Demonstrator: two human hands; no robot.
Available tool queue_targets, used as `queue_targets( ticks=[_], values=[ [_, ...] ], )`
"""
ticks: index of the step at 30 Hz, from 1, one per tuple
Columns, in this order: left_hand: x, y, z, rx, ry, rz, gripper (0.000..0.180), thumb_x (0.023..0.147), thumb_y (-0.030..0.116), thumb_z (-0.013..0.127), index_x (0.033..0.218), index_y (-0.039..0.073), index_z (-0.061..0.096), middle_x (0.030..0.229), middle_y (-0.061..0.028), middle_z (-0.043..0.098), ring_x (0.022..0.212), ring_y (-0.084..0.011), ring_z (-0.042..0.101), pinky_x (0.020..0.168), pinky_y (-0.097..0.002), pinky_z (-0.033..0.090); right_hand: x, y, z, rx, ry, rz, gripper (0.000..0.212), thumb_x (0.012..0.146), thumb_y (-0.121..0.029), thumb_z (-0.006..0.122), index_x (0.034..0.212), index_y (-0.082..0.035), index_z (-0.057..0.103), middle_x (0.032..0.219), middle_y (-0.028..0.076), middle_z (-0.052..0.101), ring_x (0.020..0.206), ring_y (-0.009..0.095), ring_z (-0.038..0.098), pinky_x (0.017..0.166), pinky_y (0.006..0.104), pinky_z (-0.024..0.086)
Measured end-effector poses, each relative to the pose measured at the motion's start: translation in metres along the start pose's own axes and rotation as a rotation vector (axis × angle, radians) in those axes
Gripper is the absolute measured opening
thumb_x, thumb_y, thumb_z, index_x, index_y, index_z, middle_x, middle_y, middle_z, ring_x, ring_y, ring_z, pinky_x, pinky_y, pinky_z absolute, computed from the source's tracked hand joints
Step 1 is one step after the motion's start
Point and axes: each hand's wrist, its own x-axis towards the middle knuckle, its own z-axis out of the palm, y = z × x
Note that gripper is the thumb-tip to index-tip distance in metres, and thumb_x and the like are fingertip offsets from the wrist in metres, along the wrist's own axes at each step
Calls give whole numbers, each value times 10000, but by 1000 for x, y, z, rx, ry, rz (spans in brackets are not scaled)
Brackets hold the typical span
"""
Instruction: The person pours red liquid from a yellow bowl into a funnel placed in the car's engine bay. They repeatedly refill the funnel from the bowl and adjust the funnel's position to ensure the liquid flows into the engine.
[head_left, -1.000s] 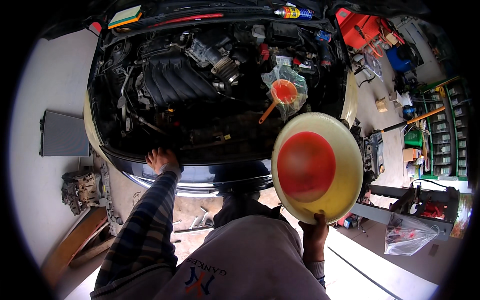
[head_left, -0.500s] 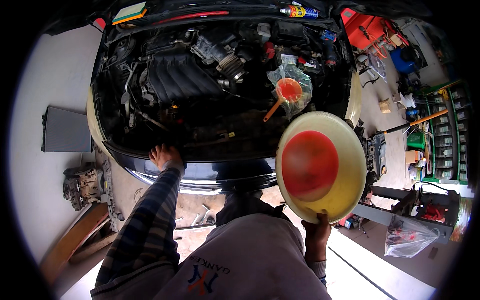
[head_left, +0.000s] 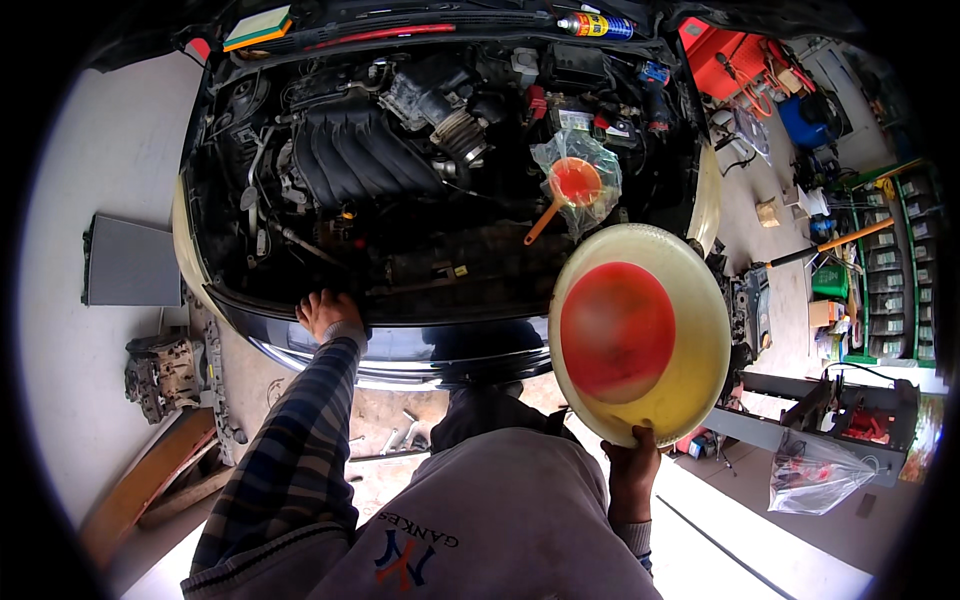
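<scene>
My right hand (head_left: pixel 631 466) grips the near rim of a pale yellow basin (head_left: pixel 697 350), its thumb over the edge. A pool of red liquid (head_left: pixel 617 325) lies toward the left side of the basin, which I hold above the front right corner of the car. My left hand (head_left: pixel 329 314) rests on the car's front edge (head_left: pixel 430 338), fingers spread over it and holding nothing. Beyond the basin an orange funnel (head_left: pixel 576 184) with a handle sits on a sheet of clear plastic (head_left: pixel 608 205) in the open engine bay, near the battery (head_left: pixel 575 118).
A black ribbed engine cover (head_left: pixel 365 155) fills the bay's left middle. At the back lie an air filter (head_left: pixel 257 28) and a spray can (head_left: pixel 598 25). A radiator (head_left: pixel 133 260) stands left of the car. Wrenches (head_left: pixel 402 432) lie on the floor below, and a parts shelf (head_left: pixel 890 270) stands right.
The view has shifted very slightly. My hands, the basin and the funnel show no clear movement.
</scene>
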Motion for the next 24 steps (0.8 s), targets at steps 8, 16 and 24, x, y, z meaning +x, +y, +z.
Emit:
queue_targets(
  ticks=[8,16,24],
  values=[
    [1,0,-3,12,-34,-10,303,879,276,534,1017,67,705,1161,-136,619,1258,-337,473,1188,-497,236,3,-5,4,122,77,121,205,943,-116,523,1055,52,558,1024,153,608,869,226,652,669,356,612],
    [1,-1,-3,30,-25,-5,308,878,266,532,1035,68,708,1166,-134,618,1255,-335,474,1187,-492,241,1,-18,14,325,157,224,251,959,-120,508,1036,109,579,1021,167,615,891,227,665,691,370,633],
    [1,-1,-1,8,-10,-5,302,873,258,536,1032,69,709,1165,-136,617,1251,-335,477,1182,-492,248,-1,-14,13,154,114,111,319,961,-182,507,1066,110,582,1043,167,615,879,261,684,668,378,632]
  ],
)
